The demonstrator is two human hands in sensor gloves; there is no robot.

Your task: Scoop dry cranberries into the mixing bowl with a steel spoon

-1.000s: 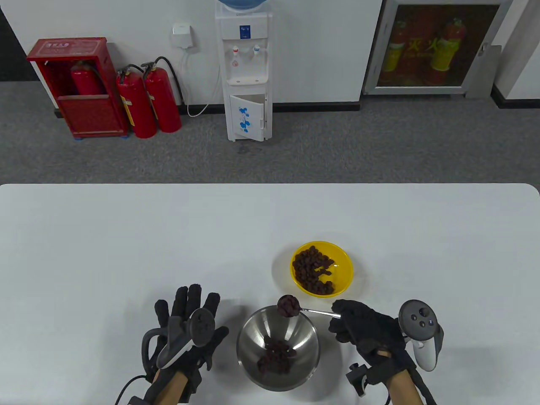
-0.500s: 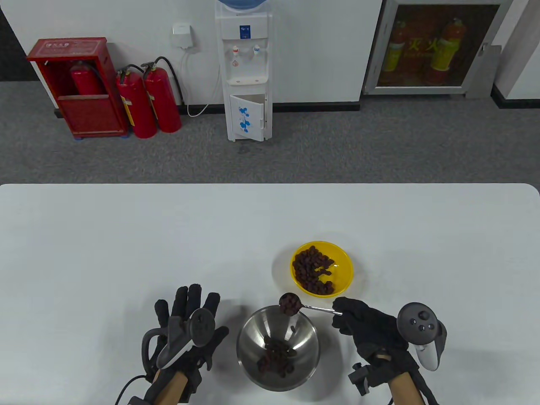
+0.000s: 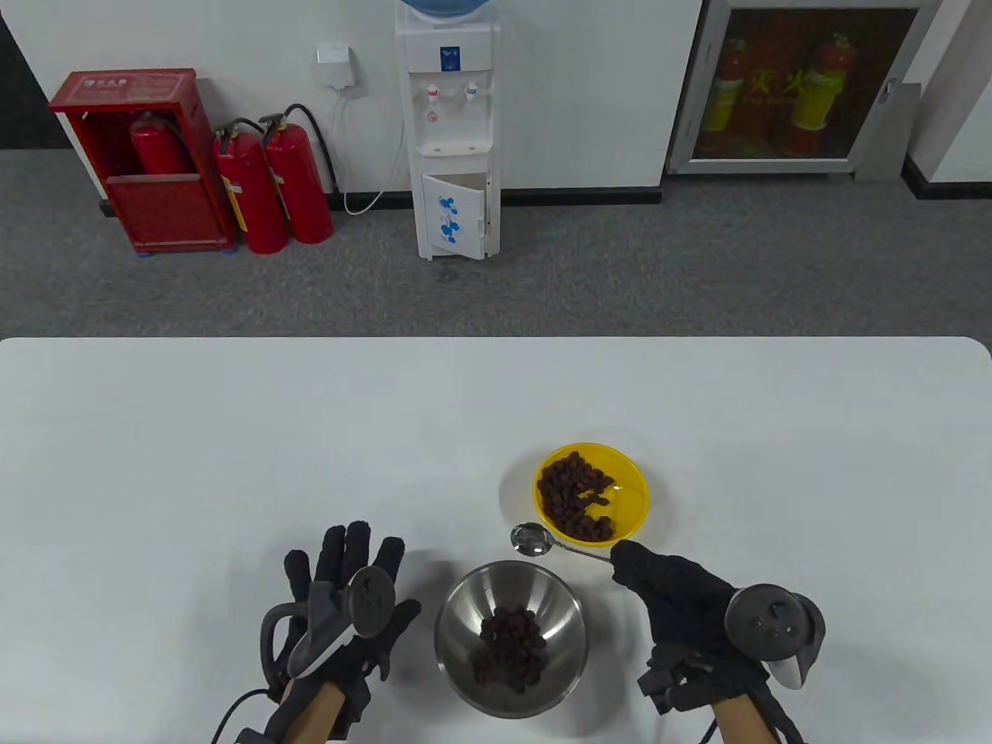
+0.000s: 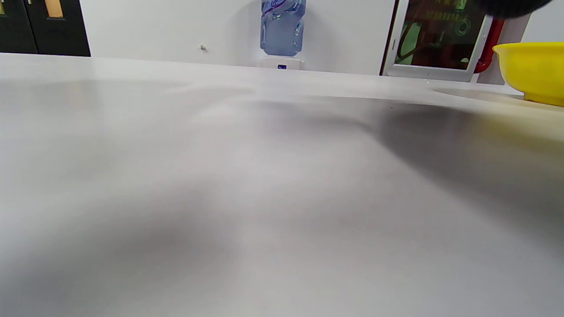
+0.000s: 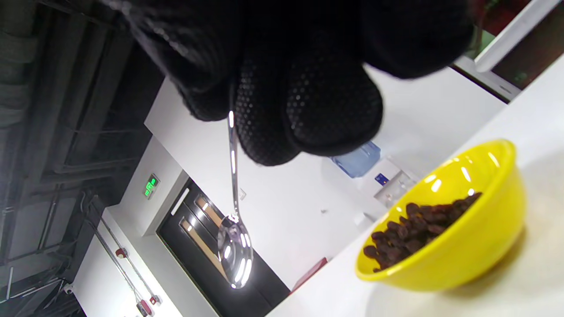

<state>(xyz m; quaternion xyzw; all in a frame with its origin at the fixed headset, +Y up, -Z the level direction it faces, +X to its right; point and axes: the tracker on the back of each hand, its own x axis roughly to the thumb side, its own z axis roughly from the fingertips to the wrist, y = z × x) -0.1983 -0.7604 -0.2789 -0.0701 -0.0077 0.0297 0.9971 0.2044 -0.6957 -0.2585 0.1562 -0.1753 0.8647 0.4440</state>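
My right hand (image 3: pixel 682 593) pinches the empty steel spoon (image 3: pixel 532 539) by its handle tip, lower centre, between yellow bowl (image 3: pixel 632 477) of cranberries (image 3: pixel 573 496) and mixing bowl (image 3: pixel 465 612). Left hand (image 3: pixel 349 620) lies flat, fingers spread. Such an end-grip could let a loaded spoon roll, spilling onto the table (image 3: pixel 232 465).

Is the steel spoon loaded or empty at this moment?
Empty. The spoon held by the right hand shows a bare, shiny bowl in the table view, and the right wrist view shows only reflections on it.
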